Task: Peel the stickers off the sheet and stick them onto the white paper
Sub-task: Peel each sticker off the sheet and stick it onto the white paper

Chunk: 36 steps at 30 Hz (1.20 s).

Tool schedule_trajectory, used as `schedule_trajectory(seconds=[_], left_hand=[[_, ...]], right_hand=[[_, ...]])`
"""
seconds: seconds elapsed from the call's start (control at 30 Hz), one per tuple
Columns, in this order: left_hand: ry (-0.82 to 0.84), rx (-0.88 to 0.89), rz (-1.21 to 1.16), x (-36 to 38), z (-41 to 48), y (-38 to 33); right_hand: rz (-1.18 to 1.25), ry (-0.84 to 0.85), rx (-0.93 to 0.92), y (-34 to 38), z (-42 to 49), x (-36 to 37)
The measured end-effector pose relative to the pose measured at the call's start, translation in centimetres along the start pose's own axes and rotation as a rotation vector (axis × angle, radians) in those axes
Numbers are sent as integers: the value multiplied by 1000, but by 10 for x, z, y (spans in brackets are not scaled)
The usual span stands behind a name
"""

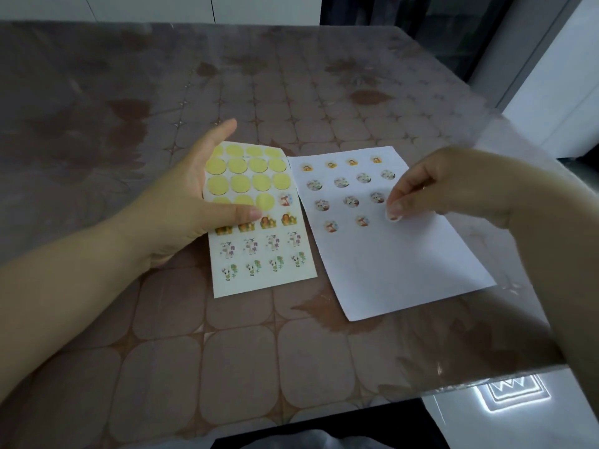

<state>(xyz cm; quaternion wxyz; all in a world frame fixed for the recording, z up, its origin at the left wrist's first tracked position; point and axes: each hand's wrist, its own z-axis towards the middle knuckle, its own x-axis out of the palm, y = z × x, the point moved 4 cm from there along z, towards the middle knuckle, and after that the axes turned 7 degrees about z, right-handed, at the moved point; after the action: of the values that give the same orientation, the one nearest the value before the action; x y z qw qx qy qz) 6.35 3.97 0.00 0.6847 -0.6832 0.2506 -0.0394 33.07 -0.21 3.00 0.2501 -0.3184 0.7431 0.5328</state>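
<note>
We find the surface [129, 92] bare across the upper frame and the lower left, while mid-frame the sticker sheet [262, 273], the white paper [405, 270] just beside it and both forearms block our hands' path.

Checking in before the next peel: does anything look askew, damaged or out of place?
The white paper lies rotated against the sticker sheet, and its sticker rows run slightly uneven. The right hand is pressing a sticker down. No tears or creases visible.
</note>
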Motion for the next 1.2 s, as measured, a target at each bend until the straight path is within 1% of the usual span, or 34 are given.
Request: schedule_trajectory(seconds=[0.2,0.43,0.57,0.63,0.7,0.77,0.87,0.93,1.03,1.07,1.2], left_hand=[[16,0,6,0,0,-1],[14,23,-5,1,-1,-2],[18,38,1,2,-1,-2],[22,50,-1,2,-2,-2],[26,64,-13,2,-2,-3],[28,73,-25,2,-1,-2],[14,91,-36,1,0,-3],[8,91,-71,-1,0,-2],[16,97,-96,-2,2,0],[22,104,-101,-2,2,1],[43,114,-140,0,4,2]], right_hand=[[80,-33,44,-8,7,4],[76,-82,-23,-8,7,6],[123,-102,32,-16,12,3],[128,-114,-26,-8,9,1],[115,-113,-153,13,3,4],[59,-71,-276,42,-3,16],[23,-13,-362,72,0,38],[107,-34,-393,77,6,51],[388,-70,-389,72,12,60],[446,-73,-387,70,12,61],[537,-108,-437,65,12,64]])
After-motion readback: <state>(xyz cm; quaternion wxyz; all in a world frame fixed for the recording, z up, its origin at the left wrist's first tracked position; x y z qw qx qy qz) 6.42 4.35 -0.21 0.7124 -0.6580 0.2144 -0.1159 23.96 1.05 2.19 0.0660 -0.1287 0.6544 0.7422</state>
